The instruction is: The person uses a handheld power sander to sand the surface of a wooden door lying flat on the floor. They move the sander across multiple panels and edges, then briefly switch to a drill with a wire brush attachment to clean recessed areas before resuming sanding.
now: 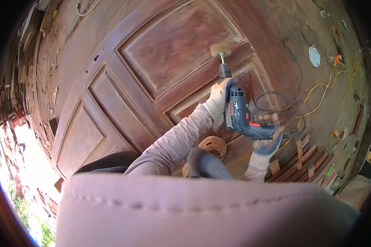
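My left hand, in a white and blue work glove, wraps round the front of a dark blue power drill just behind its chuck. My gloved right hand grips the drill's handle near the red trigger. A round tan brush or buffing wheel on a metal shank sits in the chuck, its outline blurred. This wheel is over the moulding between two panels of a reddish-brown wooden door lying flat. Whether it touches the wood I cannot tell.
The drill's black cable loops on the right. Yellow cords and a pale oval piece lie on the dirt ground. Wooden strips are stacked at the lower right. By my knee sits a round brown object. Wood scraps line the left.
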